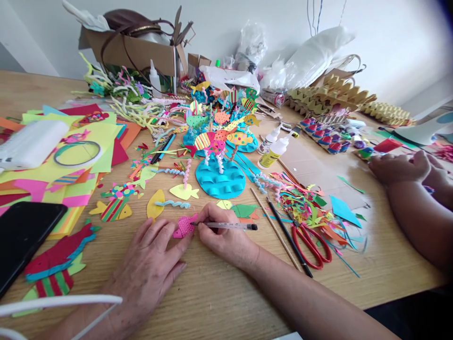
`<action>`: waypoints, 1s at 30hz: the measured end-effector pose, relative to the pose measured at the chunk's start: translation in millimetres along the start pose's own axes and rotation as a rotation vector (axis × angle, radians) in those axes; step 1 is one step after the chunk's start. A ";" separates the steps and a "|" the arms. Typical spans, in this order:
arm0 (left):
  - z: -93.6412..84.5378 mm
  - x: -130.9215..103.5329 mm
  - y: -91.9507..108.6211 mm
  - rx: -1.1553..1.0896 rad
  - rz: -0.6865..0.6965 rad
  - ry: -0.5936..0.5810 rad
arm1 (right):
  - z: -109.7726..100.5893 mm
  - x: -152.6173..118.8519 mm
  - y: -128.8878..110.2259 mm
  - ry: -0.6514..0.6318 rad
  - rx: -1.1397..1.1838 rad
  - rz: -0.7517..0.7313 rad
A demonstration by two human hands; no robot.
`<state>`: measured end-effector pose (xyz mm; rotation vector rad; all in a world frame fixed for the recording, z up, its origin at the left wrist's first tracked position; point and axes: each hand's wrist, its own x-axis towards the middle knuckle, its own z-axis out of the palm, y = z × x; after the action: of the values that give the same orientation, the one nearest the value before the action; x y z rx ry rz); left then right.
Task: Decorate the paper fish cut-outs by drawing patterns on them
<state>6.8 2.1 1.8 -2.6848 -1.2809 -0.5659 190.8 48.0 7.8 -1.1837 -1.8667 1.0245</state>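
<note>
A small pink paper fish [184,227] with dark scale marks lies flat on the wooden table. My left hand [150,257] rests on the table with its fingers stretched out, the fingertips against the fish's lower left edge. In my right hand [221,236] is a black-capped pen [230,226], pinched near its tip, which touches the fish by the tail. Around it lie a yellow paper fish [155,204], a striped fish [115,210] and a green and orange fish [244,211]. Behind stands a blue paper base [220,177] carrying colourful fish on curled pipe cleaners.
Red scissors [311,245], a wooden stick [276,231] and paper scraps [304,203] lie at the right. Glue bottles [274,153] stand behind them. A phone [28,236] and coloured paper [109,141] occupy the left. Another person's arms [414,203] rest at the far right.
</note>
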 end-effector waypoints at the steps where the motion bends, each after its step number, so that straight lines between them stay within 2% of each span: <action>1: 0.0 -0.1 -0.4 -0.001 -0.001 -0.006 | 0.2 0.0 0.2 -0.003 -0.006 0.003; 30: 1.9 -1.7 -4.0 -0.008 0.020 -0.025 | -0.4 1.2 -0.7 0.021 -0.017 0.001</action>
<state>3.3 3.9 -0.8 -2.7161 -1.2588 -0.5382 190.5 49.1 8.8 -1.2014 -1.8617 0.9948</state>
